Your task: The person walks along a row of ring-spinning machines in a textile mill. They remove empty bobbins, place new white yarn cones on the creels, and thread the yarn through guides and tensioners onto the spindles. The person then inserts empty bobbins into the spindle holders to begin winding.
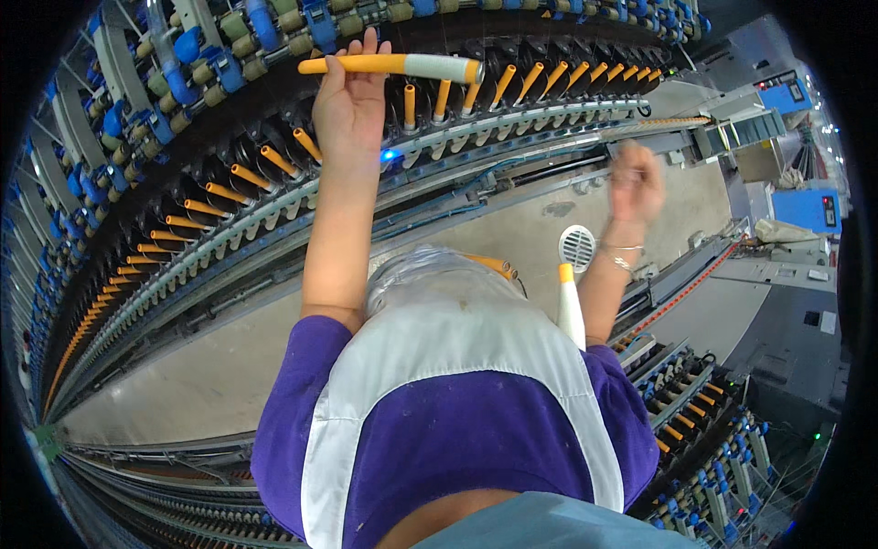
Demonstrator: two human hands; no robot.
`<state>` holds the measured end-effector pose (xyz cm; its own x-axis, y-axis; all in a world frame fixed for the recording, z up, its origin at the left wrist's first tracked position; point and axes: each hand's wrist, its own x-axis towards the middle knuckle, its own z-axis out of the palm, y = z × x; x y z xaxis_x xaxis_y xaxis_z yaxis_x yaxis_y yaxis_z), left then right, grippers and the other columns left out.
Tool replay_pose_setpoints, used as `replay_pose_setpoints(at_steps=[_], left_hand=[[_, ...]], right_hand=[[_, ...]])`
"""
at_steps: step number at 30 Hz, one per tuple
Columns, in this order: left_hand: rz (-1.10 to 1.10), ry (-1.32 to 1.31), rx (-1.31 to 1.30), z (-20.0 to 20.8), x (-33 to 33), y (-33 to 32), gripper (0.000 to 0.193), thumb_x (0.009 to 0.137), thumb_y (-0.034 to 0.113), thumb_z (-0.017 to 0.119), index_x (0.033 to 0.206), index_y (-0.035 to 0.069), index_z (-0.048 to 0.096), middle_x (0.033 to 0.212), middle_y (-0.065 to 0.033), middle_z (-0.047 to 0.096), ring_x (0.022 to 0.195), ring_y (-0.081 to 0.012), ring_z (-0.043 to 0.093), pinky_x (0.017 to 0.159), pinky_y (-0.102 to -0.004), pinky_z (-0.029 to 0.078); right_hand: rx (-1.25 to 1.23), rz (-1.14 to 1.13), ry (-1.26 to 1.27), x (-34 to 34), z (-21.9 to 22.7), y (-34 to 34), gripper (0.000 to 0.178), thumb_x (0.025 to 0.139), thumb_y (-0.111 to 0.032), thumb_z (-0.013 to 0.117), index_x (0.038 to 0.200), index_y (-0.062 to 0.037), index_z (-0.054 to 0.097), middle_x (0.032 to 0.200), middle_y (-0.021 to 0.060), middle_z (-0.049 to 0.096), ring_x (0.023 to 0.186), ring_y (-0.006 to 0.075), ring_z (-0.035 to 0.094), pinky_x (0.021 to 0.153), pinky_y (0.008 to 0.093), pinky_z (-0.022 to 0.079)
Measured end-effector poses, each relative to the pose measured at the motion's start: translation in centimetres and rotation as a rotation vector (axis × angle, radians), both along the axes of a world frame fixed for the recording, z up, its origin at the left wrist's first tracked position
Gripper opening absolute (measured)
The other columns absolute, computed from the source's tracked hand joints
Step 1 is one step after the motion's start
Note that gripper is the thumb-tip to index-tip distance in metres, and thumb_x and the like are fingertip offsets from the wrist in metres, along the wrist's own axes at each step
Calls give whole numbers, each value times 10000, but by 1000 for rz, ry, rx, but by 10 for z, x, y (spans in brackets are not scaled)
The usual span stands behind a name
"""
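Note:
Between the fingers and thumb of my left hand, an orange bobbin lies nearly level, with white yarn wound over its right part. This hand is raised in front of the spinning machine's row of upright orange bobbins. My right hand is off to the right over the floor, with a bracelet at its wrist. Motion smears its fingers, so whether it holds anything is unclear. Beside my right upper arm stands a bobbin full of white yarn with an orange tip. Ends of orange tubes show at my apron's front.
Blue and tan rollers run above the bobbin row. A metal rail follows its near side. The pale floor holds a round slotted grate. Behind me to the right is another row of orange bobbins.

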<state>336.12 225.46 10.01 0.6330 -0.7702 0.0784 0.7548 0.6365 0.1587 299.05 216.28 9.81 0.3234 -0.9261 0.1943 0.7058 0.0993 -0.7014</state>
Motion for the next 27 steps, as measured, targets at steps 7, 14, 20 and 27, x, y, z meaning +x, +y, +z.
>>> replay_pose_setpoints(at_steps=[7,14,20,27], left_hand=[[27,-387,158,25,-24,22,209,985,197,497,1018,-9,499,991,-156,610,1145,-395,563,1024,-528,463],[-73,-572,118,35,-57,5,238,971,235,535,1063,20,491,960,-147,629,1070,-394,612,946,-463,528],[-21,-729,161,46,-85,-12,256,975,246,545,1037,13,458,888,-144,647,781,-292,694,681,-391,596],[-118,-627,315,56,-116,-22,318,988,283,527,1240,90,505,747,-11,478,554,-96,439,486,-234,389]], right_hand=[[94,-1092,163,-195,-60,-43,133,858,-20,495,868,78,585,853,120,612,767,197,591,662,284,490],[-183,-187,741,-23,-27,1,256,963,-206,530,1013,12,656,864,75,692,694,111,616,638,238,497],[-624,279,818,74,28,42,250,918,-267,622,914,-18,640,771,29,648,624,117,565,574,261,457],[-1197,80,1040,105,40,53,222,845,-163,679,738,5,580,630,110,506,559,274,471,522,335,404]])
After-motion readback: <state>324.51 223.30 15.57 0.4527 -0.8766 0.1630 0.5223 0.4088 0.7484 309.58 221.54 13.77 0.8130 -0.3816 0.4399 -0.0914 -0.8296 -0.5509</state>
